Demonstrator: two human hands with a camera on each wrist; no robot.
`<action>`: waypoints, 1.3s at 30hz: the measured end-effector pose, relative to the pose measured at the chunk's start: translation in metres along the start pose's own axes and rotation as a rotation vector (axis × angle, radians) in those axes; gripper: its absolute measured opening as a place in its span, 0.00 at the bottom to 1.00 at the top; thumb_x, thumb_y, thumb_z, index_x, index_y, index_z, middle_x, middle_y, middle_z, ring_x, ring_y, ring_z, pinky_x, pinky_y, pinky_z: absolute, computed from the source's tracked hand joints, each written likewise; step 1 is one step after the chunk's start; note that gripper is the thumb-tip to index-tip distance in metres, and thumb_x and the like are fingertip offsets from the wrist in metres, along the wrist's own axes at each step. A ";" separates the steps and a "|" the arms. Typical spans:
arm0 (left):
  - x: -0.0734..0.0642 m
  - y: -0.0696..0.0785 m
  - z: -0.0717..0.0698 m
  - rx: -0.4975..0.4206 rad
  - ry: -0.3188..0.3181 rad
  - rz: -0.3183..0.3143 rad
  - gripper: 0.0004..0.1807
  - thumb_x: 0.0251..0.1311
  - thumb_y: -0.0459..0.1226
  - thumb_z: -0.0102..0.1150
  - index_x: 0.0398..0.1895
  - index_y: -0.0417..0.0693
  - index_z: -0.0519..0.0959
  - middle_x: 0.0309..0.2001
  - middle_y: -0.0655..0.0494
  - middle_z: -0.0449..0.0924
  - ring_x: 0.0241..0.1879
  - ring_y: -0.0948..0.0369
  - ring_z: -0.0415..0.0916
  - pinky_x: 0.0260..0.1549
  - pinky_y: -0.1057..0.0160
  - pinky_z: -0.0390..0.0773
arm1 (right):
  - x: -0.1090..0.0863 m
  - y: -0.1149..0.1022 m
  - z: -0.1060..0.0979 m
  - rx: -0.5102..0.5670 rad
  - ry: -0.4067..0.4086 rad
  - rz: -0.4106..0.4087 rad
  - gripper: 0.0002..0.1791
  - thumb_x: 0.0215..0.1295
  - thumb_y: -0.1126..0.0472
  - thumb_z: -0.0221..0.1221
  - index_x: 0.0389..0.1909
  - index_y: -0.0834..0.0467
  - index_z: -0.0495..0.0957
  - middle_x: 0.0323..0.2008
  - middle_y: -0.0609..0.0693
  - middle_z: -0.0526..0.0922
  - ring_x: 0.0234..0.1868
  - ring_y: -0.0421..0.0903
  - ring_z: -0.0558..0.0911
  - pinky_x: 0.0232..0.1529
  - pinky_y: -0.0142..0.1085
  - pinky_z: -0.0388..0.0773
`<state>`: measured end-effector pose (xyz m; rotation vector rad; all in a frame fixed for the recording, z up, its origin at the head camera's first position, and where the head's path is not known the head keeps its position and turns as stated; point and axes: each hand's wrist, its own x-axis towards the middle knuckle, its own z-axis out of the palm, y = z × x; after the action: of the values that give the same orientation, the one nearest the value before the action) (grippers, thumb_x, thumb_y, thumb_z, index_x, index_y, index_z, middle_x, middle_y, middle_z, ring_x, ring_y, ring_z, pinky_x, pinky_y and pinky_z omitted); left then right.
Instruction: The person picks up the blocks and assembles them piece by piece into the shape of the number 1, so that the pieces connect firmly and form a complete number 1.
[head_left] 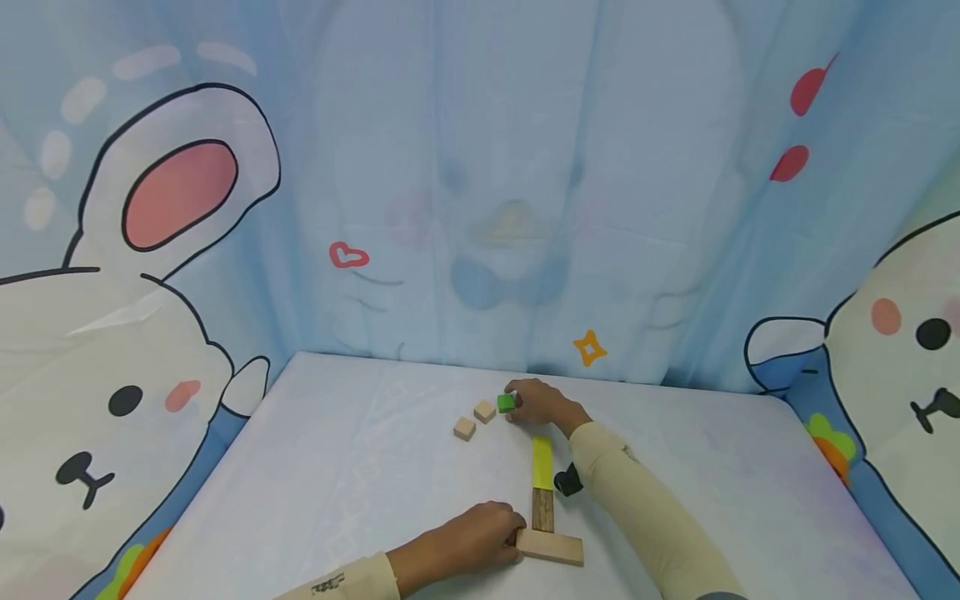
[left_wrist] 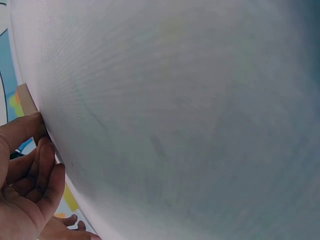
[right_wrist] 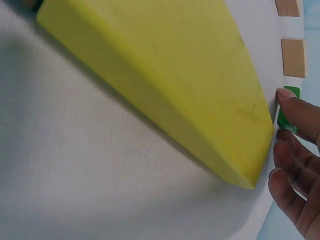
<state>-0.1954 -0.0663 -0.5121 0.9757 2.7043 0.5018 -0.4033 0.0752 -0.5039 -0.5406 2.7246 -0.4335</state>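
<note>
Near the back of the table my right hand (head_left: pixel 542 402) pinches a small green block (head_left: pixel 506 403) between thumb and fingers. The right wrist view shows the thumb on one side of that green block (right_wrist: pixel 293 92), its other fingers loosely bent. At the front, my left hand (head_left: pixel 480 537) pinches the left end of a plain wooden plank (head_left: pixel 551 547) lying crosswise. A brown wooden block (head_left: pixel 543 509) runs back from this plank, and a yellow block (head_left: pixel 542 462) continues the line. In the left wrist view, thumb and fingers meet at the plank's end (left_wrist: pixel 27 101).
Two plain wooden cubes (head_left: pixel 485 411) (head_left: pixel 465 428) sit left of the green block, in a slanting row with it. Beside the yellow block, partly behind the right sleeve, lies a small black object (head_left: pixel 567 481). A printed curtain (head_left: pixel 510 325) hangs behind the white table (head_left: pixel 337 467).
</note>
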 end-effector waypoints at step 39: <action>0.002 -0.001 0.004 0.006 0.026 0.009 0.15 0.58 0.38 0.72 0.47 0.45 0.85 0.26 0.66 0.76 0.25 0.75 0.65 0.27 0.78 0.70 | -0.008 0.004 -0.005 -0.051 0.016 -0.067 0.20 0.66 0.58 0.66 0.57 0.57 0.78 0.40 0.49 0.81 0.41 0.44 0.77 0.49 0.43 0.77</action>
<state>-0.1964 -0.0652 -0.5160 0.9897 2.7266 0.5117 -0.3992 0.0831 -0.4986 -0.6459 2.7462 -0.3870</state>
